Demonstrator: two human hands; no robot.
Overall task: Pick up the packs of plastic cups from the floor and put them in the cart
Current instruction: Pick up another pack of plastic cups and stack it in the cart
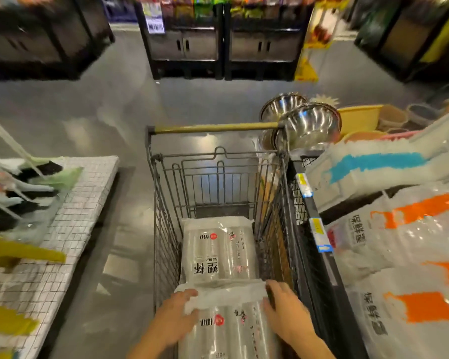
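A grey wire cart (163, 203) stands in front of me with its brass handle bar at the far end. One clear pack of plastic cups (218, 250) lies flat inside it, black print on the wrap. A second pack of plastic cups (231, 325) sits nearer to me, over the cart's near end. My left hand (174, 314) grips its left side and my right hand (285, 312) grips its right side, both near the crimped top edge. The pack's lower part runs out of the picture.
A black shelf (319, 229) with big bags printed in orange and blue presses against the cart's right side. Steel bowls (309, 125) stand beyond it. A low display of brushes on a checked cloth (70, 229) lies left. Dark cabinets (226, 45) stand across the grey floor.
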